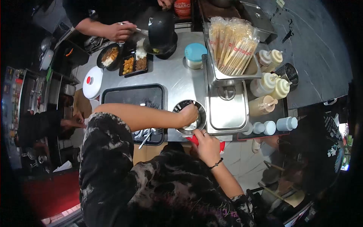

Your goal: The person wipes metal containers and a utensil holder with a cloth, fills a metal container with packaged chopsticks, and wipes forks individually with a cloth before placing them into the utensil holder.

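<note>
Two hands at one metal pot on the counter's near edge.
The right hand, fingers curled, meets its near rim above one red cloth; the left hand, fist-like, reaches in. What either grips, I cannot tell. One black tray lies left, five squeeze bottles right; farther, two black food containers.
</note>
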`<state>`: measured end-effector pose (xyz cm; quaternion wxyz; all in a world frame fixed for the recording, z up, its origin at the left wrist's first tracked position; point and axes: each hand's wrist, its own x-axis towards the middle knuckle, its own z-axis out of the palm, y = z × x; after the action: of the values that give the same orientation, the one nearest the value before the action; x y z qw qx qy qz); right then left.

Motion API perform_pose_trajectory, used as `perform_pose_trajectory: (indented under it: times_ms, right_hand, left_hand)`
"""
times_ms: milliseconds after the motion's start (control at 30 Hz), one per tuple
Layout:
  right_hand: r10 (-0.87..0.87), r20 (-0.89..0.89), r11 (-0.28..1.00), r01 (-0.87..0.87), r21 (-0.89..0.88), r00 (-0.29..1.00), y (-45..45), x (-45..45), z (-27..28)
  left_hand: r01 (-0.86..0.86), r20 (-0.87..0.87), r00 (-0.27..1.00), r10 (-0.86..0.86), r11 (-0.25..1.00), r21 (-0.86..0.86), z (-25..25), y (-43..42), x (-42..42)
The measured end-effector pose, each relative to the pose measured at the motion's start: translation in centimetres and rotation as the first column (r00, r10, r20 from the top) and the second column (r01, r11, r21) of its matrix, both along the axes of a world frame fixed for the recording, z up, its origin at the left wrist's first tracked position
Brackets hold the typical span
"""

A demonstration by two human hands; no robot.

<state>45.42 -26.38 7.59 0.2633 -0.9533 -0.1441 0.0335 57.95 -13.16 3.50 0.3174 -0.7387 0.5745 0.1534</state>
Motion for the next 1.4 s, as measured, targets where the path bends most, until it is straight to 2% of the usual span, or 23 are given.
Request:
perform_pose_trajectory:
  times_ms: [67, 167, 300, 367, 433, 500, 533, 567, 600, 633, 667, 700, 733, 767, 833, 900, 1000, 1067, 1167, 1233, 1300, 1367, 1400]
  right_hand:
    - [-0.017, 0.007, 0.999, 0.017, 0.031, 1.0, 0.2, -0.1, 0.2]
    - [-0.04, 0.032, 0.996, 0.037, 0.083, 0.999, 0.6, -0.2, -0.3]
    - [-0.06, 0.009, 0.994, 0.059, 0.088, 0.998, 0.4, -0.6, 0.0]
    - [-0.068, 0.042, 0.986, 0.061, 0.155, 0.997, 0.1, -0.8, 0.1]
    - [-0.165, -0.016, 0.94, 0.162, 0.299, 0.986, -0.1, -1.3, 1.9]
    - [-0.26, -0.178, 0.848, 0.313, 0.429, 0.949, -1.0, -2.0, 3.3]
    - [-0.32, -0.161, 0.744, 0.353, 0.567, 0.933, -0.7, -2.0, 3.9]
    - [-0.321, -0.158, 0.746, 0.352, 0.566, 0.934, -0.6, -1.9, 4.3]
    - [-0.398, -0.203, 0.616, 0.424, 0.664, 0.895, -0.5, -2.0, 4.5]
    - [-0.464, -0.257, 0.466, 0.481, 0.743, 0.847, -0.2, -1.9, 4.8]
    - [-0.468, -0.256, 0.467, 0.482, 0.741, 0.846, 0.3, -1.8, 5.1]
    - [-0.435, -0.294, 0.404, 0.476, 0.781, 0.851, 0.9, -1.6, 5.4]
    - [-0.401, -0.329, 0.337, 0.471, 0.815, 0.855, 1.6, -1.5, 5.7]
    - [-0.409, -0.328, 0.339, 0.475, 0.812, 0.852, 2.5, -1.3, 5.9]
    - [-0.338, -0.248, 0.515, 0.399, 0.758, 0.908, 5.1, -1.2, 6.5]
    - [-0.273, -0.346, 0.399, 0.433, 0.808, 0.898, 7.7, -1.7, 6.2]
    - [-0.202, -0.323, 0.537, 0.38, 0.753, 0.925, 9.8, -2.3, 5.9]
    - [-0.229, -0.359, 0.509, 0.426, 0.748, 0.905, 11.0, -2.6, 5.3]
    - [-0.281, -0.433, 0.405, 0.514, 0.756, 0.857, 13.1, -2.5, 5.5]
    - [-0.242, -0.61, -0.03, 0.622, 0.782, 0.755, 13.8, -1.9, 5.2]
    - [-0.213, -0.607, -0.213, 0.57, 0.794, 0.765, 14.8, -0.2, 6.7]
    - [-0.341, -0.525, -0.269, 0.454, 0.85, 0.78, 15.6, 1.1, 8.1]
    - [-0.352, -0.52, -0.274, 0.446, 0.852, 0.778, 15.5, 1.5, 8.4]
  left_hand:
    - [-0.004, -0.11, 0.994, -0.019, 0.98, -0.201, -0.1, 0.5, 0.4]
    - [0.193, -0.137, 0.96, -0.246, 0.929, -0.317, 3.3, 1.1, 1.1]
    - [0.242, -0.046, 0.929, -0.369, 0.694, -0.678, 8.4, 3.5, 0.8]
    - [0.038, -0.175, 0.953, -0.247, 0.671, -0.741, 11.6, 6.4, 0.9]
    - [-0.218, -0.223, 0.973, 0.057, 0.53, -0.82, 13.5, 11.0, 0.7]
    - [-0.421, -0.315, 0.883, 0.347, 0.29, -0.86, 12.1, 16.5, 0.5]
    - [-0.561, -0.39, 0.735, 0.555, 0.175, -0.809, 11.1, 18.6, -0.3]
    - [-0.622, -0.41, 0.585, 0.699, 0.063, -0.78, 8.6, 20.6, -1.3]
    - [-0.741, -0.479, 0.409, 0.777, -0.023, -0.671, 5.0, 23.0, -2.3]
    - [-0.856, -0.554, 0.211, 0.806, -0.121, -0.502, 2.6, 24.1, -3.5]
    - [-0.903, -0.661, 0.091, 0.744, -0.218, -0.37, 0.5, 24.8, -4.9]
    - [-0.907, -0.664, 0.097, 0.742, -0.208, -0.365, -1.8, 25.0, -6.3]
    - [-0.929, -0.669, 0.005, 0.743, -0.245, -0.279, -3.3, 24.7, -7.2]
    - [-0.894, -0.598, 0.135, 0.79, -0.163, -0.417, -5.1, 24.3, -8.5]
    - [-0.803, -0.51, 0.276, 0.815, -0.096, -0.588, -6.2, 23.7, -9.5]
    - [-0.784, -0.543, 0.296, 0.786, -0.125, -0.608, -6.9, 24.3, -9.6]
    - [-0.762, -0.623, 0.302, 0.721, -0.21, -0.612, -7.4, 25.3, -9.2]
    - [-0.762, -0.676, 0.29, 0.677, -0.264, -0.591, -7.1, 25.9, -9.2]
    - [-0.773, -0.755, 0.203, 0.623, -0.371, -0.514, -5.9, 26.4, -9.3]
    - [-0.817, -0.862, 0.025, 0.506, -0.487, -0.31, -5.4, 26.9, -9.3]
    - [-0.815, -0.888, 0.044, 0.457, -0.498, -0.297, -4.6, 27.0, -9.8]
    - [-0.815, -0.911, 0.067, 0.407, -0.504, -0.285, -2.8, 27.1, -10.1]
    - [-0.828, -0.995, -0.093, 0.042, -0.558, 0.054, -1.2, 27.0, -10.2]
